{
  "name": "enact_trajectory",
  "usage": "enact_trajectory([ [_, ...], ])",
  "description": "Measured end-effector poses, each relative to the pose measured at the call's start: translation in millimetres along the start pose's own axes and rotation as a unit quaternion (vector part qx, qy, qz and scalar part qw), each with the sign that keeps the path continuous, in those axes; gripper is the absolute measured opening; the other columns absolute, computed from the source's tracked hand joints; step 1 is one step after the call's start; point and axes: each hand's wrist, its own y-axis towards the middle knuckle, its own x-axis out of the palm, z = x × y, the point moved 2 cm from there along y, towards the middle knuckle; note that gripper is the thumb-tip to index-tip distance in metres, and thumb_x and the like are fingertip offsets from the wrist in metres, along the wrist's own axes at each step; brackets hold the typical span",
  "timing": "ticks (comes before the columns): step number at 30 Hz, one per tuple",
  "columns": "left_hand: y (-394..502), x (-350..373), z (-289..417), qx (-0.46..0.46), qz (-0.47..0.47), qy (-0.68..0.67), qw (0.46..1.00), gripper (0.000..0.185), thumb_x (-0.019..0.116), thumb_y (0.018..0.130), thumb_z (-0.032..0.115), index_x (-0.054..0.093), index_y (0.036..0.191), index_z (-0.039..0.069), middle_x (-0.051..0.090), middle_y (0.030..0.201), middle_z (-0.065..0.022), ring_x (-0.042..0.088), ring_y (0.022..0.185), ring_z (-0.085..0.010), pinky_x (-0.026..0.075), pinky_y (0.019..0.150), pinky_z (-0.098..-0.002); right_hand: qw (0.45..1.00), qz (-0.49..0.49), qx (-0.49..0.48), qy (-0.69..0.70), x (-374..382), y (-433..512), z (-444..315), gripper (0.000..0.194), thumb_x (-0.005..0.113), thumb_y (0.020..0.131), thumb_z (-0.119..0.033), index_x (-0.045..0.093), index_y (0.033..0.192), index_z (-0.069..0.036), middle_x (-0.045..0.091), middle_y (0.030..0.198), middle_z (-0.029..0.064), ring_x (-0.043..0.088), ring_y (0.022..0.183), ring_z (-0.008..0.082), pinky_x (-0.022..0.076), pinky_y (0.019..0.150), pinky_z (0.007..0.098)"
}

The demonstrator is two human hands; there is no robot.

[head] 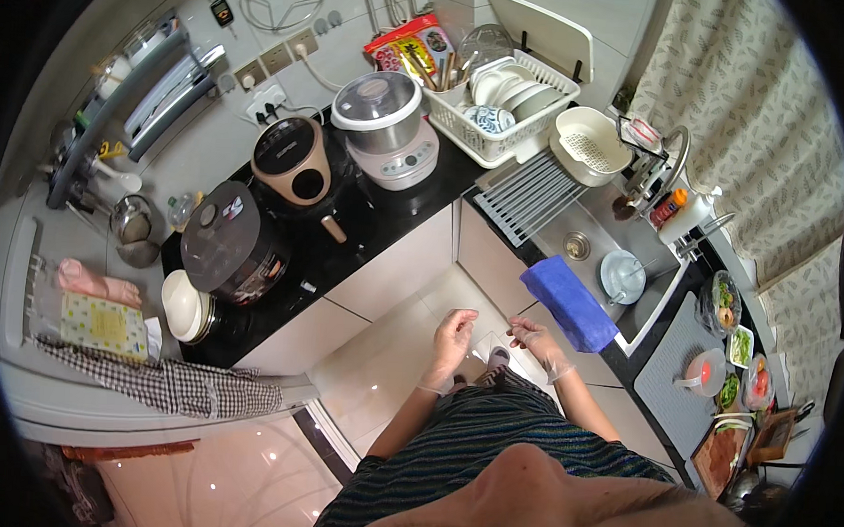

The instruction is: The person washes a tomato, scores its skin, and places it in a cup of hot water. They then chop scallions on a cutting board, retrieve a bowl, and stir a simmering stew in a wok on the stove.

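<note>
My left hand [452, 344] and my right hand [537, 345] are held apart in front of my body, above the tiled floor [383, 346]. Both wear clear, loose plastic gloves that end at the wrists. Their fingers are loosely curled, and I see nothing held in either. Nearest my right hand is a folded blue cloth [568, 303], draped over the front rim of the steel sink [547, 230]. Inside the sink lies a pale, round lid-like piece [622, 276] with thin rods on it.
A rice cooker [229, 237], an air fryer [292, 160] and a lidded appliance [385, 131] line the black counter. Beyond stands a dish rack [501, 143]. A roll-up drying rack [531, 197] and white colander [591, 145] span the sink. Vegetables [741, 346] and a cutting board [719, 456] sit right.
</note>
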Motion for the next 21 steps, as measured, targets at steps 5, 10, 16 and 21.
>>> enact_trajectory([
  [5, 26, 14, -1, 0.000, -0.007, -0.002, 1.000, 0.032, 0.056, 0.085, -0.003, 0.056, 0.117, 0.004, 0.062, 0.108, -0.0070, 0.059, 0.093, -0.0151, 0.048, 0.084, -0.0279, 0.998, 0.009, 0.021, 0.062, -23, 20, -4, 0.033, 0.054, 0.094, -0.014, 0.052, 0.124, -0.002, 0.064, 0.102, 0.0077, 0.062, 0.077, 0.0119, 0.0485, 0.071, 0.0219],
  [10, 71, 22, 0, 0.045, 0.019, 0.026, 0.998, 0.041, 0.056, 0.083, -0.002, 0.053, 0.124, 0.005, 0.061, 0.111, -0.0080, 0.059, 0.088, -0.0149, 0.048, 0.078, -0.0274, 0.991, -0.007, 0.019, 0.130, -47, 59, -27, 0.034, 0.054, 0.093, -0.010, 0.050, 0.125, 0.000, 0.064, 0.102, 0.0105, 0.065, 0.079, 0.0141, 0.0511, 0.068, 0.0211],
  [16, 151, 34, 25, 0.108, 0.026, 0.127, 0.986, 0.046, 0.057, 0.082, 0.003, 0.050, 0.128, 0.004, 0.059, 0.115, -0.0116, 0.056, 0.100, -0.0223, 0.046, 0.084, -0.0335, 0.981, -0.003, -0.033, 0.189, -82, 112, -89, 0.035, 0.054, 0.093, -0.010, 0.049, 0.127, 0.000, 0.064, 0.104, 0.0094, 0.065, 0.081, 0.0142, 0.0511, 0.070, 0.0208],
  [21, 245, 59, 57, 0.231, 0.046, 0.162, 0.958, 0.049, 0.059, 0.080, 0.004, 0.048, 0.128, 0.001, 0.055, 0.116, -0.0180, 0.052, 0.107, -0.0343, 0.042, 0.093, -0.0412, 0.969, -0.020, -0.079, 0.231, -117, 137, -130, 0.037, 0.051, 0.094, -0.007, 0.046, 0.130, -0.001, 0.062, 0.111, 0.0105, 0.065, 0.086, 0.0152, 0.0525, 0.076, 0.0219],
])
